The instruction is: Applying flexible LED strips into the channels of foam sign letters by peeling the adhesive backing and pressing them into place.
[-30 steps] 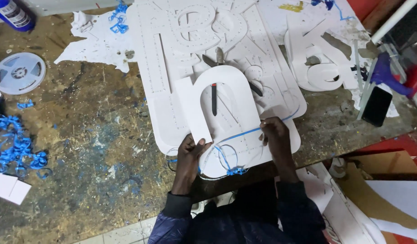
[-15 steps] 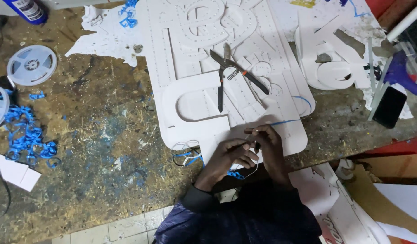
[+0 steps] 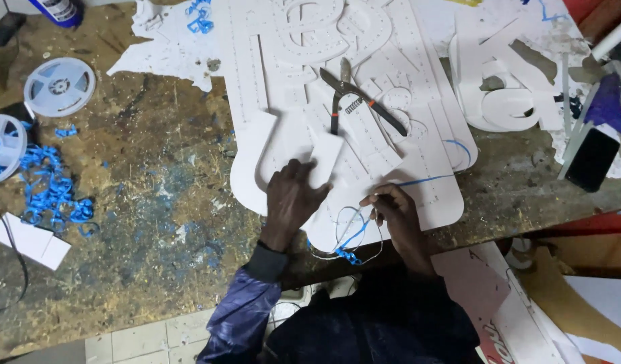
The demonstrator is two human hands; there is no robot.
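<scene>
Left hand [image 3: 291, 199] lay flat, fingers released, on white U-shaped foam cutout [image 3: 283, 145]; beside it, right hand [image 3: 393, 210] pinched thin blue wire [image 3: 418, 180].

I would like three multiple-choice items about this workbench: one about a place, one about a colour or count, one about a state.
1. Where do the pliers lie?
A. on the white cut-out boards
B. on the floor
C. in the right hand

2. How many white reels sit at the left edge?
A. one
B. two
C. four

3. What is the left hand doing?
A. hanging free
B. pressing flat on a white letter piece
C. holding the phone

Key: A, they rest on the boards; B, reels and; B, palm down.
</scene>
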